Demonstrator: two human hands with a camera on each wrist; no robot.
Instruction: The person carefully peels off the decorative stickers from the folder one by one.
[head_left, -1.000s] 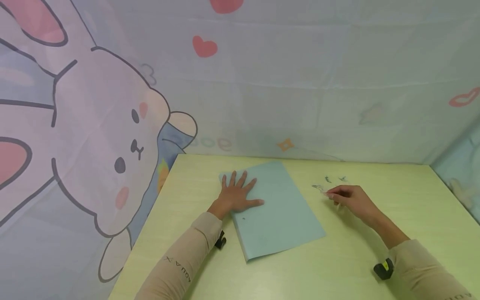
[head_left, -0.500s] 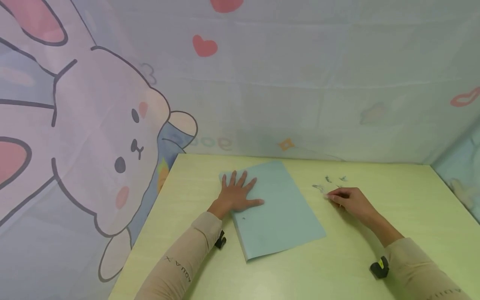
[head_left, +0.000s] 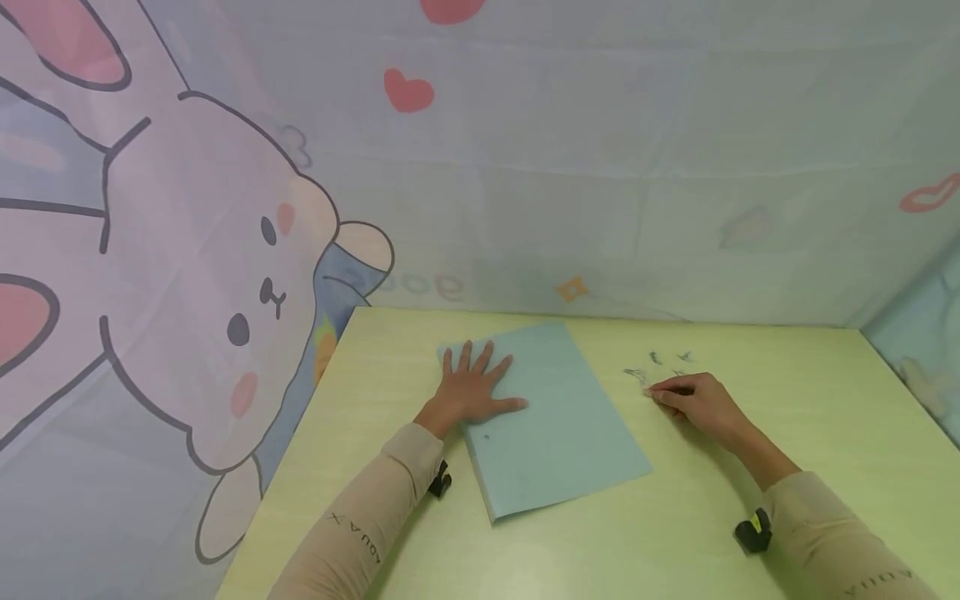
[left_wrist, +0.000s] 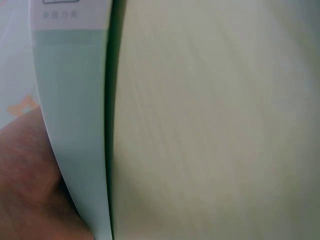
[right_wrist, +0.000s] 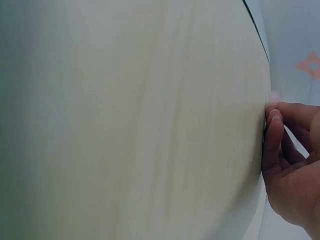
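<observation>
A pale blue-green file folder point(head_left: 566, 442) lies tilted on the table, its spine point(left_wrist: 75, 125) facing left. My left hand point(head_left: 471, 393) rests on the folder's upper left with fingers spread. To the right of the folder, thumb and forefinger of my right hand point(head_left: 697, 406) pinch a small pale piece point(right_wrist: 275, 96), low over the tabletop. Most of that piece is hidden by the fingertips; its pinkish edge shows in the right wrist view. Just beyond lie several small see-through pieces with dark marks, among them a thin one point(head_left: 633, 372) and a darker one point(head_left: 656, 358).
The light yellow-green table point(head_left: 720, 525) meets a cloth backdrop point(head_left: 570, 167) printed with a rabbit and hearts. Black wrist devices sit under both sleeves, one at the right cuff point(head_left: 753, 533). A small dark mark point(head_left: 486, 437) shows on the folder's cover.
My right hand has shifted slightly left and closer to the table, uncovering a small marked piece behind it. The left hand and folder have stayed put.
</observation>
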